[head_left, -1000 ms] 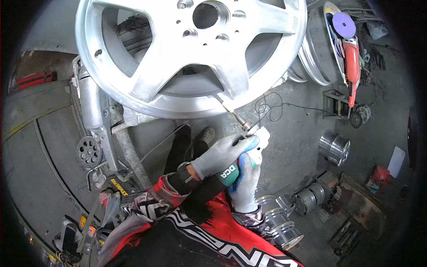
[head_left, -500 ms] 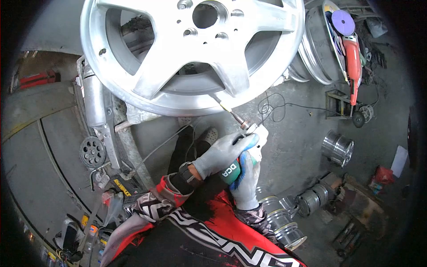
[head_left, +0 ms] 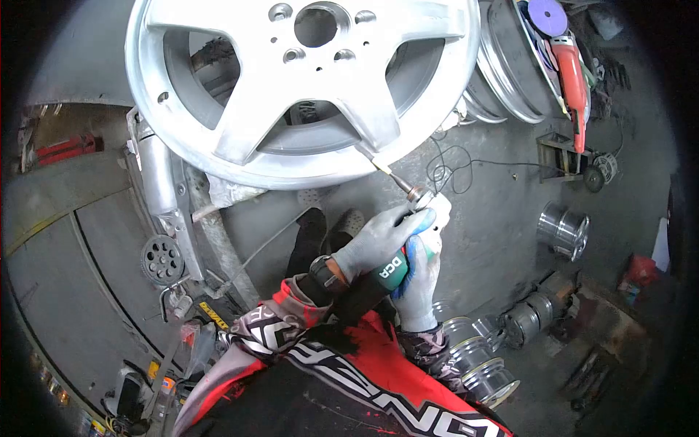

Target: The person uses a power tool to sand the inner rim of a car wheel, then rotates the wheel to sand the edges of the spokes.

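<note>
Both of my gloved hands are wrapped round a green and black die grinder [head_left: 392, 273] marked DCA. My left hand [head_left: 380, 239] is closed over its front part, near the metal collet. Lower down and to the right, my right hand [head_left: 419, 285] grips the body from the side. From the collet a thin shaft reaches up to a silver alloy wheel [head_left: 306, 169]. Its tip lies at the rim's inner edge, by the base of the lower right spoke; whether it touches is too fine to tell.
A red polisher with a purple pad [head_left: 571, 73] rests by more rims at upper right. A cable [head_left: 466, 164] coils on the floor. Polished rims [head_left: 473, 357] stand at lower right. At left are a silver cylinder [head_left: 155, 167], a perforated disc [head_left: 162, 260] and a grey panel [head_left: 58, 291].
The grinder and both hands have moved right relative to the wheel. The tip has shifted along the rim towards the lower right spoke. My view has also moved slightly.
</note>
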Motion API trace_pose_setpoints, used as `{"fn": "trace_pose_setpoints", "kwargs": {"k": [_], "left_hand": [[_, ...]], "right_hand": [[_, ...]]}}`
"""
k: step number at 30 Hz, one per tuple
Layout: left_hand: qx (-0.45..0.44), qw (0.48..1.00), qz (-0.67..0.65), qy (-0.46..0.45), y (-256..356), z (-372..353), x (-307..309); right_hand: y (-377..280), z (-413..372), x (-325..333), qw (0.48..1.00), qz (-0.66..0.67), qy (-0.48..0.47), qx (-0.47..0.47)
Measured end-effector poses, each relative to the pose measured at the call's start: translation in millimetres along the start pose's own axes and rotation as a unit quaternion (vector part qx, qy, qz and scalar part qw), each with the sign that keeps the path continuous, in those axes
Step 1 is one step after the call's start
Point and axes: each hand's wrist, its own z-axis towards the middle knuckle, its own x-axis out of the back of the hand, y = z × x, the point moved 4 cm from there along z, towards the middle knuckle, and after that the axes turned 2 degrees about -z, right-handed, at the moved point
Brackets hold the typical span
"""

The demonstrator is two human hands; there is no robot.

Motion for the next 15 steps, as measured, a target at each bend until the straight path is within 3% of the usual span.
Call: {"fn": "trace_pose_setpoints", "kwargs": {"k": [3,5,9,12,14,15], "left_hand": [[0.003,0.997,0.077,0.019,5.0,-8.8,0.2],[0.078,0.995,0.041,0.035,7.3,-12.4,1.7],[0.038,0.992,0.120,0.034,0.3,-14.6,-0.5],[0.021,0.991,0.113,0.063,-3.7,-0.9,-3.6],[0.078,0.997,0.015,0.013,-4.3,6.9,-8.3],[0.078,0.997,0.017,0.012,-4.0,6.6,-8.6]], "right_hand": [[6.8,-4.4,3.2,0.999,0.026,-0.002,-0.031],[5.4,-7.8,-0.5,0.997,0.033,-0.029,-0.065],[6.0,-7.3,-1.4,0.995,0.064,-0.030,-0.075],[4.5,0.7,5.9,0.997,0.057,-0.012,-0.056],[-3.6,5.2,9.5,0.990,-0.122,-0.031,0.071],[-2.4,5.8,9.5,0.990,-0.120,-0.030,0.071]]}}
